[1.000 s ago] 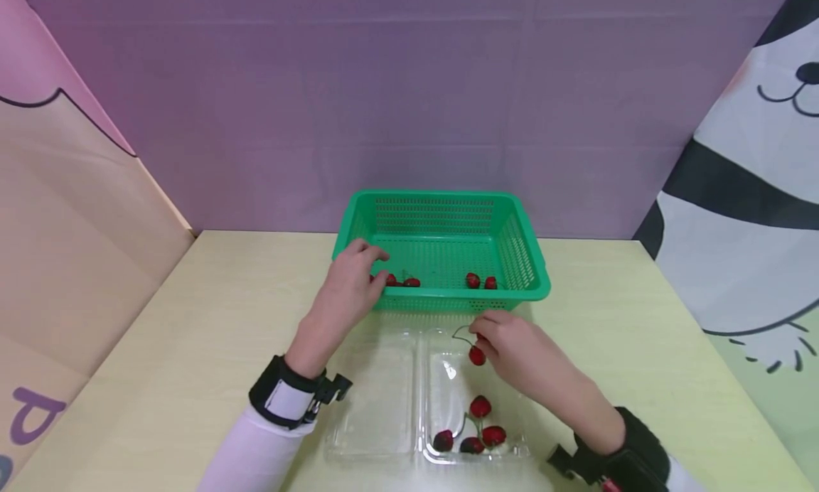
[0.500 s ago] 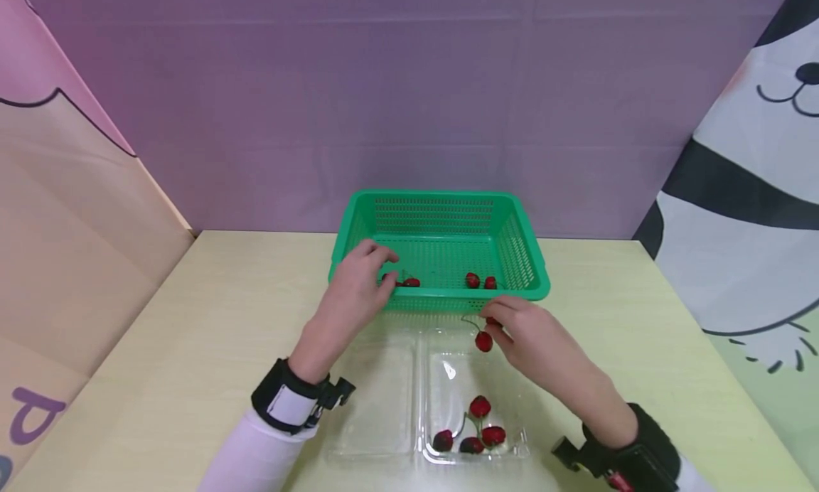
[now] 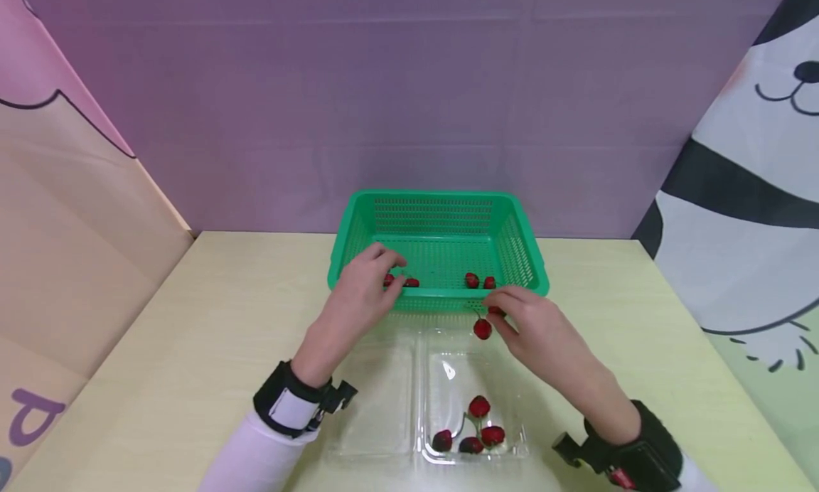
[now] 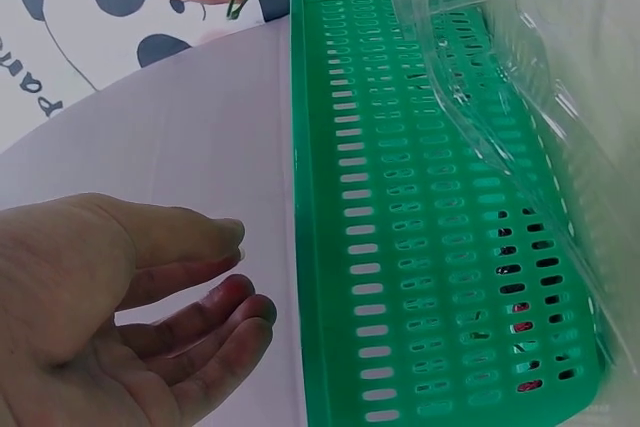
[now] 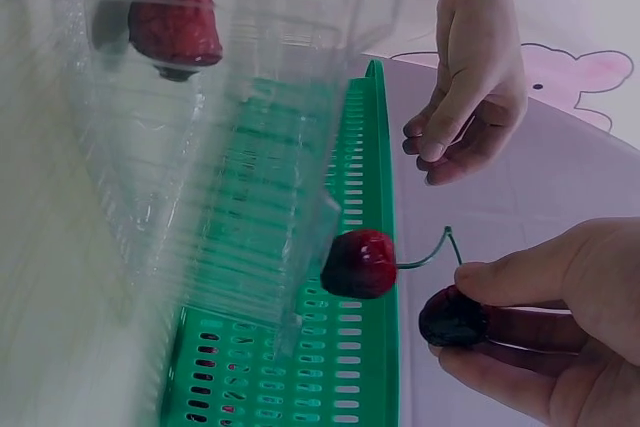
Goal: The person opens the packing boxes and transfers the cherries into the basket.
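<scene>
My right hand [image 3: 540,332] pinches one dark cherry [image 5: 453,318] between thumb and fingers, just in front of the green basket [image 3: 441,293]. A second cherry [image 3: 483,328] hangs beside it, joined by a thin green stem. My left hand [image 3: 361,286] hovers over the basket's left front rim, fingers loosely bent and nothing between them, as the left wrist view of the hand [image 4: 150,317] shows. Close to its fingertips lie red cherries [image 3: 411,283] inside the basket. Two more cherries [image 3: 472,281] rest at the basket's right front.
A clear plastic clamshell box [image 3: 377,407] lies unfolded before the basket. Its right half holds several cherries [image 3: 493,436] near the front edge. A purple backdrop [image 3: 409,108] stands behind the light wooden table [image 3: 211,321].
My right hand has moved away from me, from over the clear box toward the basket, carrying the cherry pair. My left hand has shifted slightly right along the basket rim.
</scene>
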A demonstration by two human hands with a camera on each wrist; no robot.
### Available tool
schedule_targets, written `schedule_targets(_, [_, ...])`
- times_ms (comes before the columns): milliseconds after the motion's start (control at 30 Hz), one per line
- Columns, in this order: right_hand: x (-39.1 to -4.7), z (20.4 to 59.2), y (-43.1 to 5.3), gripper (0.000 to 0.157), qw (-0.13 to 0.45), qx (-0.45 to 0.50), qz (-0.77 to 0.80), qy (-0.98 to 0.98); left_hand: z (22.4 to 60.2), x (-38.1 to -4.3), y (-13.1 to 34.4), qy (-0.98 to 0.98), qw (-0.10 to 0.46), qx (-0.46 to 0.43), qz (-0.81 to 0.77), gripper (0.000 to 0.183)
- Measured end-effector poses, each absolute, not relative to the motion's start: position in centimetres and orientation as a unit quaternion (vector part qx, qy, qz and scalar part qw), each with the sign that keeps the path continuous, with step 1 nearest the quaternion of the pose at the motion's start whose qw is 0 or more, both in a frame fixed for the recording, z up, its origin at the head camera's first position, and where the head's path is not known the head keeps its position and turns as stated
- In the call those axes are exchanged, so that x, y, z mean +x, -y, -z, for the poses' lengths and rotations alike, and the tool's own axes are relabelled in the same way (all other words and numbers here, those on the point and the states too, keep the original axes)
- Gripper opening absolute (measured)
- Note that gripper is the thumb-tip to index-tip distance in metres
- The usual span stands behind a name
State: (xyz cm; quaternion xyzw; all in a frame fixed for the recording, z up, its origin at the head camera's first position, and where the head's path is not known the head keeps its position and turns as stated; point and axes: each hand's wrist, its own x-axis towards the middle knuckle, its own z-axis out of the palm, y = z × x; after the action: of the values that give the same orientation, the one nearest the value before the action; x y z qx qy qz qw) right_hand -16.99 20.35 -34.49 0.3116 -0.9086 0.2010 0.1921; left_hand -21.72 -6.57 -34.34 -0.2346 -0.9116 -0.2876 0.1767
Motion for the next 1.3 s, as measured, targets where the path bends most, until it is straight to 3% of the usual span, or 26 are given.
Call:
schedule_targets(433, [-17.8, 34.3, -20.7, 0.027, 0.268, 0.324, -0.234, 0.877, 34.1, -21.4, 6.0, 0.907, 0.164, -0.259, 0.289, 0.017])
schedule_targets(900, [-18.7, 34.5, -21.2, 0.026, 0.309, 0.305, -0.258, 0.863, 34.1, -20.9, 5.1, 0.902, 0.158, -0.301, 0.266, 0.015])
schedule_targets(1300, [-19.4, 34.7, -21.6, 0.023, 0.348, 0.275, -0.266, 0.856, 34.1, -19.6, 3.9, 0.894, 0.109, -0.355, 0.250, 0.017])
